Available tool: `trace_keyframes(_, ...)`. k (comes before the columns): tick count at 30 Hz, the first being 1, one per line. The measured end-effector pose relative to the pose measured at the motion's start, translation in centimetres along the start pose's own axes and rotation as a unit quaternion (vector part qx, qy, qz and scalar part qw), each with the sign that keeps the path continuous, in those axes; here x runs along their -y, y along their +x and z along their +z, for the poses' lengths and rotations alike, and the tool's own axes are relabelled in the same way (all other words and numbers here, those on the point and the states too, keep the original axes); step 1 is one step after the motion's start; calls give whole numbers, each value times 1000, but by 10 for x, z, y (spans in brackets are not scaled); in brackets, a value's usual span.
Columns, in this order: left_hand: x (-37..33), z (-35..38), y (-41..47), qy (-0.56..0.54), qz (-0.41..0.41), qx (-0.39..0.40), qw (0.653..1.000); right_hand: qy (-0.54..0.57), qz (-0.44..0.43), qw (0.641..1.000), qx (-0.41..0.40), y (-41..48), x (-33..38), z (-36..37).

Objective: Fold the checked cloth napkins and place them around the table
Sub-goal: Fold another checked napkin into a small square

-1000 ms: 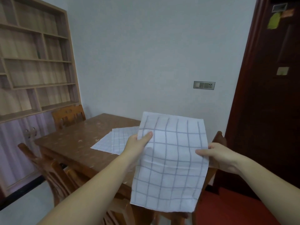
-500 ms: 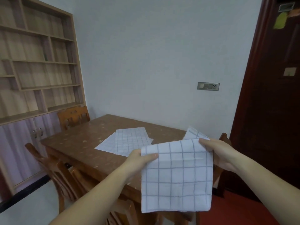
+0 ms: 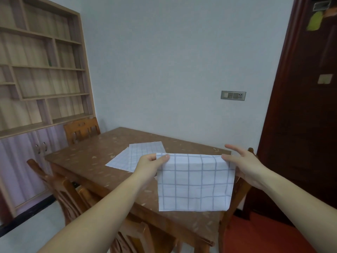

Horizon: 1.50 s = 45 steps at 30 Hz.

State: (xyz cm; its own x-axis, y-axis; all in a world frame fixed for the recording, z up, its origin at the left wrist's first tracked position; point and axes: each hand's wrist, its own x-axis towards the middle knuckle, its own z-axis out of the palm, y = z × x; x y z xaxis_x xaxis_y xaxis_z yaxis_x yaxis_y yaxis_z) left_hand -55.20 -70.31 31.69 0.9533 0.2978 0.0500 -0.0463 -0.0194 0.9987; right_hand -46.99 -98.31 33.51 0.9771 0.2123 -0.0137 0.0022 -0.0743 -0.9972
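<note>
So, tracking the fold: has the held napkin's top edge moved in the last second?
Yes. The top edge of the napkin dropped from level with the far edge of the table to well below it.

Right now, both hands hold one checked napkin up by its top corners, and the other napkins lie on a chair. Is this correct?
Not quite. In the head view the other napkins lie on the wooden table, not on a chair. The rest holds: the left hand and the right hand hold the checked napkin by its top corners.
</note>
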Motion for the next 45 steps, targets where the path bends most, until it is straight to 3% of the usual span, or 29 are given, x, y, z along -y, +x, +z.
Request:
trace_keyframes(6,-7,3,6,-35,-12,15,999,-33,-46,998,-35,-2,9,-2)
trace_keyframes(15,-14,10,15,-21,0,-30,999,-83,-121,981,-123,-6,21,-7)
trace_keyframes(23,-28,15,13,168,121,-18,978,-186,-182,962,-85,-12,39,-19)
trace_keyframes(26,-34,12,15,217,146,-27,965,-283,-201,934,-82,-15,41,-22)
trace_keyframes(29,-38,8,13,251,170,-19,953,-396,-235,883,-93,-18,40,-24)
trace_keyframes(33,-39,2,11,299,204,-7,932,-448,-248,855,-88,-18,40,-25)
trace_keyframes(36,-40,-3,12,311,206,2,928,-446,-232,862,-62,-19,42,-25)
trace_keyframes(41,-43,-14,15,339,166,61,924,-277,-228,933,-20,-23,48,-20)
trace_keyframes(45,-44,3,5,390,163,138,896,-256,-258,932,9,-26,58,1)
